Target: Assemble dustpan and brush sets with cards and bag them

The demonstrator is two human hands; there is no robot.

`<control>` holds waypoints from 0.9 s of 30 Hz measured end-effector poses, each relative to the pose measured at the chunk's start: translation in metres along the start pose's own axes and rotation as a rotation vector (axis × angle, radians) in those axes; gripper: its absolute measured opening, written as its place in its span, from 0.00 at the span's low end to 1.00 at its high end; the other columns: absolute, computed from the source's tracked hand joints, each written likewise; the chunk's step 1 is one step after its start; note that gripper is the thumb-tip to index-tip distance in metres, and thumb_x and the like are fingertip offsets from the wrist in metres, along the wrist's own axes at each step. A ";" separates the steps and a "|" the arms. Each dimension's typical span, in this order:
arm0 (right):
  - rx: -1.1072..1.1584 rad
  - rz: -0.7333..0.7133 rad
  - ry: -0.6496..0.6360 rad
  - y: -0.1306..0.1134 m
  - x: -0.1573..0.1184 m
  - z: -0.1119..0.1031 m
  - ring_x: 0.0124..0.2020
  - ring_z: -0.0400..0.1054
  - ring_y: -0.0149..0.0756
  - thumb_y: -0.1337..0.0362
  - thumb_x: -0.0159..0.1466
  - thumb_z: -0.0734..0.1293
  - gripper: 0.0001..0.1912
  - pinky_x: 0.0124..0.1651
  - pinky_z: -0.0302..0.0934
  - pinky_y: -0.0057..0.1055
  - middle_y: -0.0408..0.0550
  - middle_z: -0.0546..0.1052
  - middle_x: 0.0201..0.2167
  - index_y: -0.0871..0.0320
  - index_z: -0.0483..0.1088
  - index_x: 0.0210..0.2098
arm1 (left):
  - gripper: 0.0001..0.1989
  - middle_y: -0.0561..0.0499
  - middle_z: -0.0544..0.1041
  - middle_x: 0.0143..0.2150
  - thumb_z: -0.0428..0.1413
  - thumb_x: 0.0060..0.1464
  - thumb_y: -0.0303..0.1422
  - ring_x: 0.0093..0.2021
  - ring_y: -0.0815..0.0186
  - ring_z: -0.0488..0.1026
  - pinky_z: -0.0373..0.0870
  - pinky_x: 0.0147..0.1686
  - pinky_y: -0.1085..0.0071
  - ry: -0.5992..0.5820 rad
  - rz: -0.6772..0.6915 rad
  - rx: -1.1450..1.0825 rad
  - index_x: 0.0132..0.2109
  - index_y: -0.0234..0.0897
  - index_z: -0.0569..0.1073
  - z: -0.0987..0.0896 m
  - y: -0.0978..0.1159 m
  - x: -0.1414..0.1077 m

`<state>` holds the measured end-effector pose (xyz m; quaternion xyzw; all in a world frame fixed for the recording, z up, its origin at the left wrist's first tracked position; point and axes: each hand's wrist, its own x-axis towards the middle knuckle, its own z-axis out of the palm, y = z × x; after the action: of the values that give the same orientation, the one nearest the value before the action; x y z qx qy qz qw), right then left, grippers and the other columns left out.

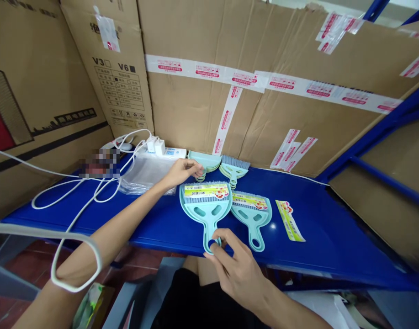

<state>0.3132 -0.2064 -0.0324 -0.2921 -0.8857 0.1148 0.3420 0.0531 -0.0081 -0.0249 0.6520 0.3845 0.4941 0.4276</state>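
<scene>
My right hand [237, 267] pinches the handle end of a mint-green dustpan [209, 224], around its hanging hole. A matching brush with grey bristles lies in that dustpan, and a yellow-green label card [205, 191] rests across the bristles. Farther back, my left hand [184, 171] has its fingers closed at the handle of a stack of dustpans [209, 160]; the fingertips partly cover the handle. To the right of the front set lies a second dustpan-and-brush set [253, 219] with its own card. Behind it are stacked brushes [234, 170].
Clear plastic bags [145, 172] lie left of the dustpans, before a white power strip [175, 152] with plugs. White cables [75, 214] loop across the left side and over my left forearm. A loose label card [289, 221] lies right. Cardboard [195, 27] walls the blue table [319, 228].
</scene>
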 end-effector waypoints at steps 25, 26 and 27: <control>-0.599 -0.145 0.168 0.027 0.054 -0.008 0.39 0.77 0.45 0.74 0.74 0.62 0.13 0.39 0.77 0.40 0.60 0.79 0.42 0.62 0.79 0.39 | 0.24 0.39 0.86 0.43 0.63 0.64 0.52 0.35 0.58 0.85 0.84 0.37 0.66 -0.171 -0.434 -0.650 0.51 0.33 0.79 0.062 0.023 -0.033; -0.646 -0.166 0.168 0.029 0.054 -0.002 0.38 0.77 0.45 0.76 0.73 0.63 0.13 0.38 0.77 0.40 0.61 0.80 0.42 0.63 0.79 0.39 | 0.24 0.39 0.86 0.42 0.66 0.61 0.50 0.33 0.59 0.85 0.84 0.35 0.66 -0.169 -0.440 -0.641 0.51 0.33 0.79 0.063 0.022 -0.034; -0.676 -0.191 0.165 0.030 0.054 0.003 0.38 0.78 0.46 0.76 0.73 0.63 0.13 0.38 0.77 0.40 0.61 0.80 0.42 0.64 0.80 0.39 | 0.23 0.40 0.86 0.42 0.69 0.59 0.47 0.32 0.59 0.84 0.84 0.34 0.66 -0.162 -0.442 -0.629 0.51 0.33 0.79 0.064 0.021 -0.035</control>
<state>0.2925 -0.1498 -0.0175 -0.3129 -0.8663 -0.2414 0.3057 0.1095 -0.0592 -0.0259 0.4276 0.3103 0.4309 0.7316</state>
